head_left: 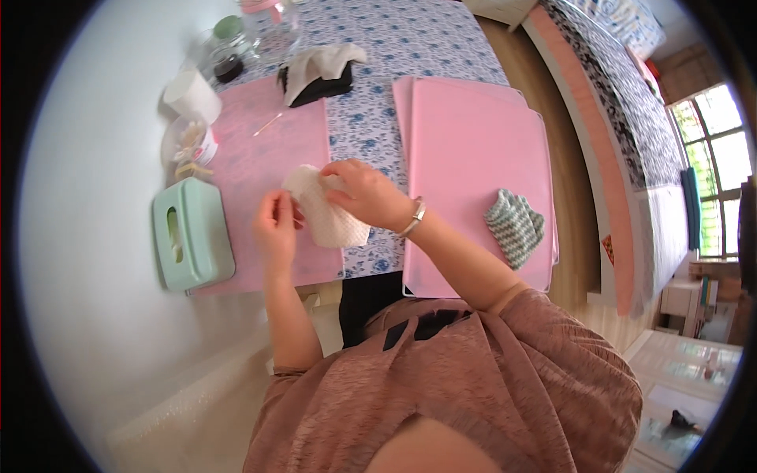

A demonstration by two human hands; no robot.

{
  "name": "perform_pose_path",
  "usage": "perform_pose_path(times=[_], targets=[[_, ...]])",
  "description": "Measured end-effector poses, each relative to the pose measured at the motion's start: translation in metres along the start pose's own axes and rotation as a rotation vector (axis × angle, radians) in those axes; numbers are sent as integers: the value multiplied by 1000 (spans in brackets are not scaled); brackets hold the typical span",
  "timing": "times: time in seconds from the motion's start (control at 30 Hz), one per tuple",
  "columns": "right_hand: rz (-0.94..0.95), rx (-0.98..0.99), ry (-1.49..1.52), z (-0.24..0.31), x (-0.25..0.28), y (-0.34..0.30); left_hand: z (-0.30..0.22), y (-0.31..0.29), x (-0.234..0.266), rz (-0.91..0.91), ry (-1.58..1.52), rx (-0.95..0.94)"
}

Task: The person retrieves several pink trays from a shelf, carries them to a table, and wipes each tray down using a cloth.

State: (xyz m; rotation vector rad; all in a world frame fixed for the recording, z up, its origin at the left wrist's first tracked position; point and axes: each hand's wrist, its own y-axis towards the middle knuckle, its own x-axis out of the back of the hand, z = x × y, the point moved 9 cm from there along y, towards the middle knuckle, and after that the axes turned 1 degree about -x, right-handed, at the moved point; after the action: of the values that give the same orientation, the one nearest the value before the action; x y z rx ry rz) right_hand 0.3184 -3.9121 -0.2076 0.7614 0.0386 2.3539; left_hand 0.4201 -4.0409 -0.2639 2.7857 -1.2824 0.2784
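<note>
A white, dimpled piece of soft towel [337,221], whether paper or cloth I cannot tell, is in front of me over the right edge of the left pink mat. My right hand [369,193] grips its upper part with bent fingers, a metal bracelet on the wrist. Close by its left edge is my left hand [276,225], fingers curled and thumb drawn in; what they pinch, if anything, is too small to make out. A cotton swab [268,124] lies on the pink mat [244,158] beyond my hands.
On the left stand a mint-green tissue box [201,236], a tub of swabs [189,142], a white roll [193,96] and glass jars [229,63]. A black case [319,87] bears a pale cloth. Pink boards [473,150] at right carry a striped knitted piece [514,229].
</note>
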Motion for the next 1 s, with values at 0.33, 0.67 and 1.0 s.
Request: perform_pose_path(times=[0.33, 0.67, 1.0], targets=[[-136, -874, -965, -108, 183, -199, -26, -24, -60, 203, 543, -503], [-566, -783, -770, -121, 209, -254, -39, 0, -62, -262, 838, -581], [-781, -1055, -490, -210, 303, -334, -17, -89, -180, 359, 322, -404]])
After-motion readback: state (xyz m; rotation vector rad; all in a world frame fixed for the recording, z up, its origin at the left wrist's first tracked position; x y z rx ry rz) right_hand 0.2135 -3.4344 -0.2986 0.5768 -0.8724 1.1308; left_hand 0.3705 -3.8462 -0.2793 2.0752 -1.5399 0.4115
